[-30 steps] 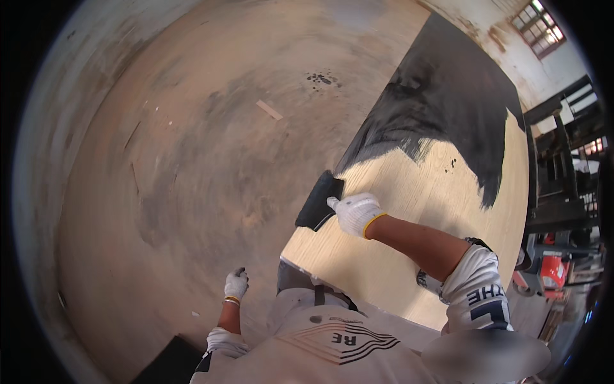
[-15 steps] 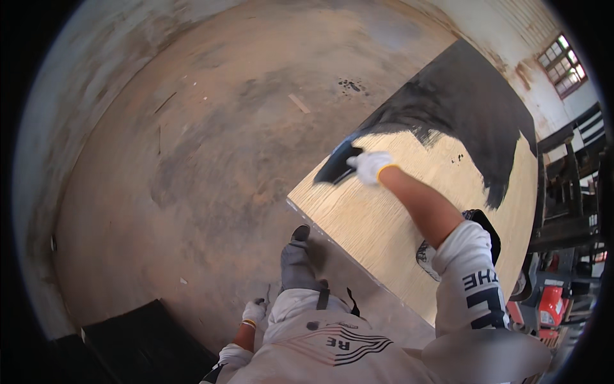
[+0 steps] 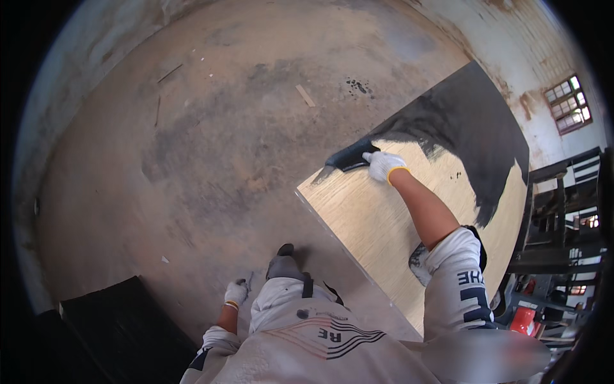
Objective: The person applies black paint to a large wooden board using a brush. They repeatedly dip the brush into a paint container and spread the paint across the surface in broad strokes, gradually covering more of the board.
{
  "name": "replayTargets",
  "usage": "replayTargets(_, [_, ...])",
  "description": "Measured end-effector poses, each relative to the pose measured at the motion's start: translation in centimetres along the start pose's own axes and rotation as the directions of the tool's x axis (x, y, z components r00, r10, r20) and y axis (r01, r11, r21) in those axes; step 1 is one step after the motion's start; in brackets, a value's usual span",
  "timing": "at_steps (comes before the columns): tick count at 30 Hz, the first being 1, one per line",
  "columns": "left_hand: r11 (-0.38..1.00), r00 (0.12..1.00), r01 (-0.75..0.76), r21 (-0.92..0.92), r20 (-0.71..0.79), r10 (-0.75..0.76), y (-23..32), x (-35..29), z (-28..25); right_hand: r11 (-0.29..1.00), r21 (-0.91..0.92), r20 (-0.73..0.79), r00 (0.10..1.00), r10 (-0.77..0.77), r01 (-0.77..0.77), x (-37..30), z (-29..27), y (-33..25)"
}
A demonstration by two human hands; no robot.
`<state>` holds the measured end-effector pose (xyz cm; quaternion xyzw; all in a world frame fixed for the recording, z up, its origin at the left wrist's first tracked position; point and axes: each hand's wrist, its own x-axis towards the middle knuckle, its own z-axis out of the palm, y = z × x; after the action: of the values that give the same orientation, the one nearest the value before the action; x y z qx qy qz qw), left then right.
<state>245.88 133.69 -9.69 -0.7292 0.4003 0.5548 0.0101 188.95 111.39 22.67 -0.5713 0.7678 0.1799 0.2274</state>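
My right hand (image 3: pixel 386 166), in a white glove with a yellow cuff, grips a dark, paint-covered pad (image 3: pixel 353 156). The pad lies against a pale wooden board (image 3: pixel 358 217) near its left edge, with a short dark smear beside it. Black paint (image 3: pixel 470 115) covers the board's far part, its border ragged. Partly hidden behind my right sleeve, a paint-stained container (image 3: pixel 419 264) sits on the board. My left hand (image 3: pixel 236 292), also gloved, hangs low beside my leg, away from the board. Its fingers are curled, the tips dark; what they hold, if anything, I cannot make out.
A black panel (image 3: pixel 131 326) lies at the lower left. Dark wooden frames (image 3: pixel 556 205) are stacked along the right, near a red machine (image 3: pixel 523 320). Wood scraps (image 3: pixel 305 96) and dark paint spots (image 3: pixel 358 86) mark the floor. A barred window (image 3: pixel 568 104) is in the right wall.
The pad, blurred and tilted before, now lies flatter along the board's left edge, and a fresh dark smear shows there. The whole view has shifted slightly. My left hand still hangs low.
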Motion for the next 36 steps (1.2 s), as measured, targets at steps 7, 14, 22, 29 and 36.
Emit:
replayTargets(7, [0.996,0.999,-0.015,-0.083,0.048,0.019,6.8,1.8,-1.4,0.997,-0.065,0.07,0.997,-0.035,0.039,-4.7,2.9,-8.1])
replayTargets(14, [0.99,0.996,-0.051,-0.131,0.062,0.06,8.7,5.9,-1.5,0.996,-0.072,0.072,0.996,0.049,-0.044,-2.7,1.8,-5.1])
replayTargets(22, [0.979,0.984,-0.172,0.113,0.057,0.167,2.3,12.6,-0.2,0.999,-0.05,0.028,0.999,0.016,-0.015,-3.1,2.8,-5.4])
replayTargets(29, [0.983,0.988,-0.142,0.118,0.078,0.134,8.3,8.3,0.1,0.989,-0.12,0.132,0.989,-0.072,0.088,-6.5,3.1,-11.4])
replayTargets(36, [0.991,0.996,-0.093,-0.097,-0.012,0.093,7.2,6.8,-1.5,0.967,-0.235,0.112,0.991,-0.072,0.097,-5.2,1.0,1.5])
